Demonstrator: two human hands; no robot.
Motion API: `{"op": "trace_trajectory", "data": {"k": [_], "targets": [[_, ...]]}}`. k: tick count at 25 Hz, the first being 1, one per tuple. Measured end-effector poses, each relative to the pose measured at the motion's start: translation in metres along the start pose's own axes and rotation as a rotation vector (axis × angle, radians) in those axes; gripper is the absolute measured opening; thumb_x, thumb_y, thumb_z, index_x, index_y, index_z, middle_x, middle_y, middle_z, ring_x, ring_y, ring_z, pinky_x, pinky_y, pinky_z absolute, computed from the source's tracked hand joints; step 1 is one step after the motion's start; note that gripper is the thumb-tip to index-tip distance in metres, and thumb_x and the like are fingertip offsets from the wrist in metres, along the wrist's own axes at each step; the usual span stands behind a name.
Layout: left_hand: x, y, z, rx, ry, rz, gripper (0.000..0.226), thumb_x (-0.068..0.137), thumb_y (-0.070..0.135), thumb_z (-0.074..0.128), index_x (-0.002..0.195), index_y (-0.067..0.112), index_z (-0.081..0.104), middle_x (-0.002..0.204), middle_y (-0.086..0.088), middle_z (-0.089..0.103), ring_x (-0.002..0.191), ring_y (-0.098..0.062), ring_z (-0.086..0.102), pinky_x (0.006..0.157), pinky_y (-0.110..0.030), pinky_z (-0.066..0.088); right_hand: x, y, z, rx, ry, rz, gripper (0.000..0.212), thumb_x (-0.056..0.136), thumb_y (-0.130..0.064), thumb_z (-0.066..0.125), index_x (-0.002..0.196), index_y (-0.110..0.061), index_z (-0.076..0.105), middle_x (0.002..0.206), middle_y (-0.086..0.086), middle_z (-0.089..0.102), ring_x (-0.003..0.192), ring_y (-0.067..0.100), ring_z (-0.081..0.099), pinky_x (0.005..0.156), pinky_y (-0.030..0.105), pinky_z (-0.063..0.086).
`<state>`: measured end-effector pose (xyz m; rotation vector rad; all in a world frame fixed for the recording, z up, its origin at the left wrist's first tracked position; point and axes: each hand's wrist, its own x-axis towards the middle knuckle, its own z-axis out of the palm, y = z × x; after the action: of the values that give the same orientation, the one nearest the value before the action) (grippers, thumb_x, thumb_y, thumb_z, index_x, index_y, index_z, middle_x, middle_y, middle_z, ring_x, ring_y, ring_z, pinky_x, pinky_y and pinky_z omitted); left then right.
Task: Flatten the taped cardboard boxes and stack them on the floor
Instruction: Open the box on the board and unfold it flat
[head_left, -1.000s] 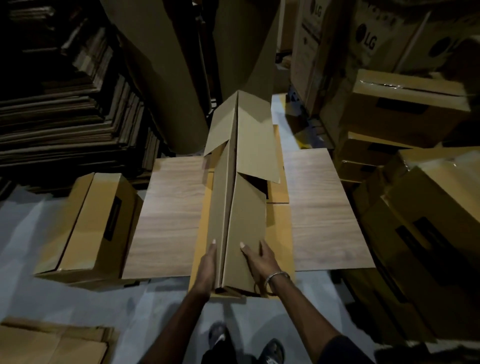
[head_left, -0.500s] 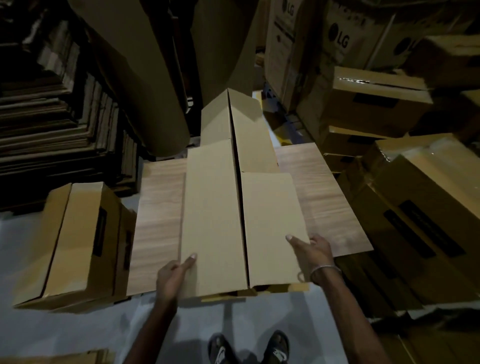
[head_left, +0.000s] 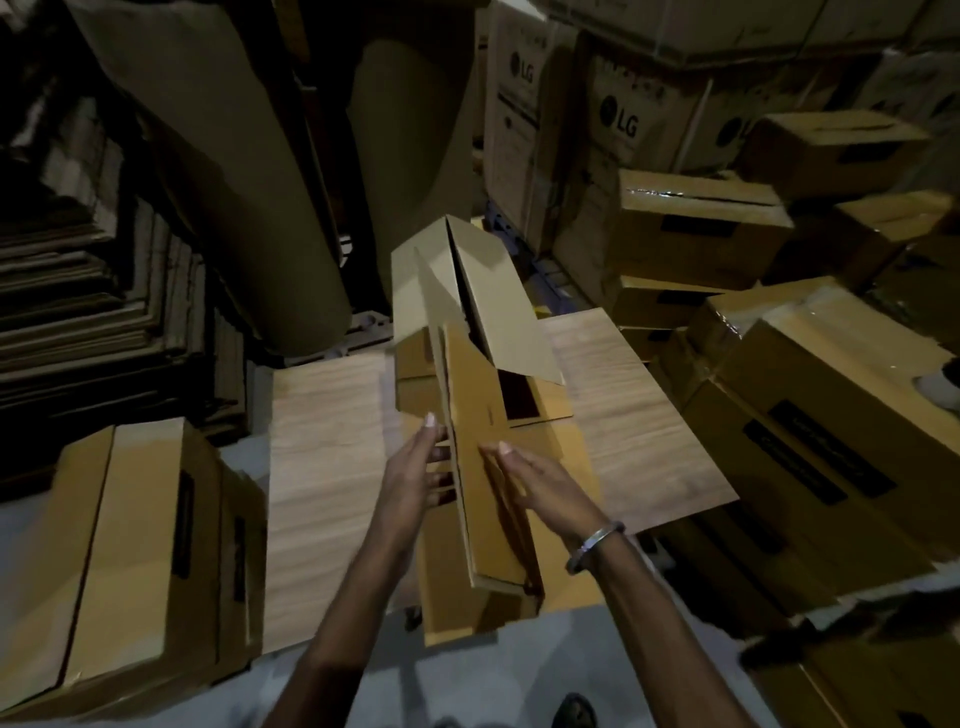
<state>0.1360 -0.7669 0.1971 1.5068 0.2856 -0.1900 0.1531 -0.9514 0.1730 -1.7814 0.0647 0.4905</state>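
1. Cardboard box, partly collapsed, stands on edge between your hands, above a wood-grain board on the floor.
2. Your left hand presses its left face with straight fingers.
3. Your right hand lies flat on its right face, fingers straight.
4. Taped boxes are piled to your right.
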Motion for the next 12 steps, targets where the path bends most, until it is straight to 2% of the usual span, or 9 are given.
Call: {"op": "trace_trajectory", "data": {"k": [2, 3, 5, 7, 8, 12], "targets": [[0.009, 0.000, 0.005, 0.043, 0.033, 0.047, 0.042, 0.105, 0.058, 0.049, 0.108, 0.026, 0.075, 0.100, 0.002, 0.079, 0.095, -0.018, 0.076, 0.075, -0.034, 0.059, 0.006, -0.004, 0.011, -0.069, 0.017, -0.025, 0.051, 0.092, -0.080, 0.045, 0.134, -0.056, 0.061, 0.137, -0.025, 0.062, 0.133, 0.003, 0.053, 0.113, 0.041, 0.045], [0.016, -0.002, 0.005, 0.093, 0.059, 0.074, 0.042, 0.101, 0.061, 0.055, 0.100, 0.023, 0.074, 0.095, 0.000, 0.079, 0.093, -0.022, 0.076, 0.073, -0.039, 0.061, 0.009, -0.006, 0.012, -0.068, 0.013, -0.024, 0.052, 0.090, -0.083, 0.045, 0.132, -0.057, 0.062, 0.135, -0.025, 0.064, 0.130, 0.001, 0.055, 0.111, 0.039, 0.046], [0.035, -0.003, -0.001, 0.242, 0.097, 0.101, 0.054, 0.087, 0.075, 0.065, 0.095, 0.022, 0.071, 0.090, -0.001, 0.077, 0.086, -0.023, 0.075, 0.075, -0.047, 0.065, 0.016, -0.007, 0.006, -0.016, -0.022, -0.013, 0.046, 0.094, -0.078, 0.045, 0.125, -0.054, 0.069, 0.130, -0.024, 0.066, 0.127, -0.003, 0.055, 0.109, 0.037, 0.045], [0.069, 0.002, -0.011, 0.389, 0.145, 0.078, 0.067, 0.075, 0.083, 0.066, 0.111, 0.027, 0.068, 0.102, 0.002, 0.076, 0.090, -0.020, 0.074, 0.079, -0.048, 0.064, 0.029, -0.002, -0.005, 0.070, -0.044, 0.008, 0.044, 0.100, -0.068, 0.045, 0.121, -0.043, 0.074, 0.128, -0.021, 0.069, 0.127, -0.004, 0.055, 0.106, 0.036, 0.043], [0.090, 0.006, -0.017, 0.448, 0.179, 0.067, 0.071, 0.073, 0.081, 0.069, 0.121, 0.029, 0.065, 0.110, 0.003, 0.075, 0.094, -0.020, 0.073, 0.082, -0.049, 0.063, 0.038, 0.002, -0.010, 0.102, -0.045, 0.029, 0.044, 0.102, -0.064, 0.045, 0.122, -0.038, 0.075, 0.126, -0.018, 0.071, 0.126, -0.003, 0.056, 0.103, 0.036, 0.043], [0.168, 0.015, -0.039, 0.574, 0.323, 0.016, 0.084, 0.070, 0.048, 0.089, 0.138, 0.025, 0.046, 0.129, -0.008, 0.068, 0.110, -0.035, 0.066, 0.093, -0.054, 0.058, 0.086, 0.022, -0.026, 0.020, -0.090, 0.091, 0.035, 0.103, -0.055, 0.054, 0.126, -0.036, 0.072, 0.122, -0.017, 0.071, 0.125, 0.003, 0.057, 0.099, 0.037, 0.047]]}}
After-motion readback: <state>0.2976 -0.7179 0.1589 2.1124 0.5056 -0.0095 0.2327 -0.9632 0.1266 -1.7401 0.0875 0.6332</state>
